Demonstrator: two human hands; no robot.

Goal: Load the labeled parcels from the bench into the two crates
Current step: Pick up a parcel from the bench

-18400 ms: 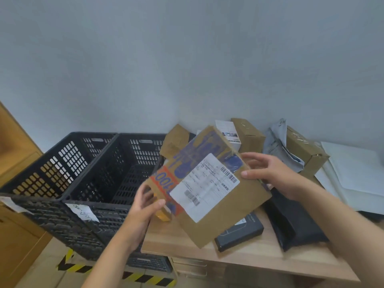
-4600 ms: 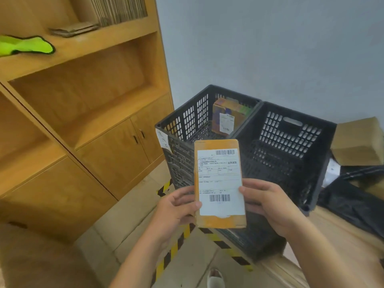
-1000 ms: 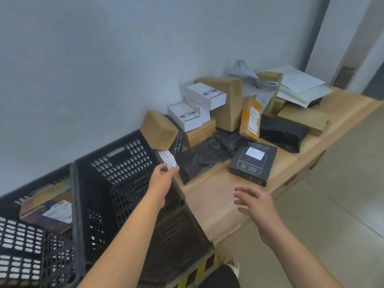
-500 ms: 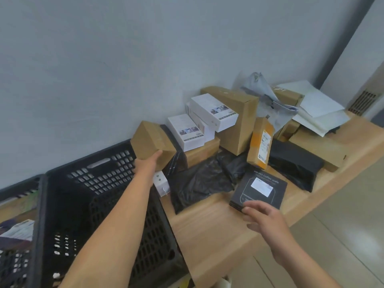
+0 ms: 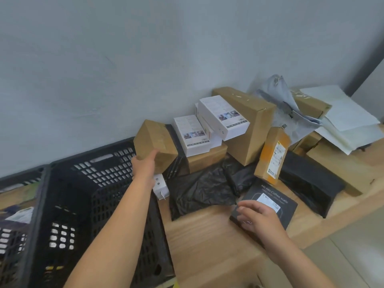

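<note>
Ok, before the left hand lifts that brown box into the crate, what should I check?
1. Grip: the left hand touches the brown box on its lower face, fingers hidden: cannot tell.
2. Label: none on the box's visible faces: cannot tell.
3. Room in the near crate: no parcel seen inside: ok.
4. Obstacle: the small white box sits right beside the left wrist and may get knocked: not ok.
5. Other hand: the right hand is over the black coffee scale box, away from the lift path: ok.
</note>
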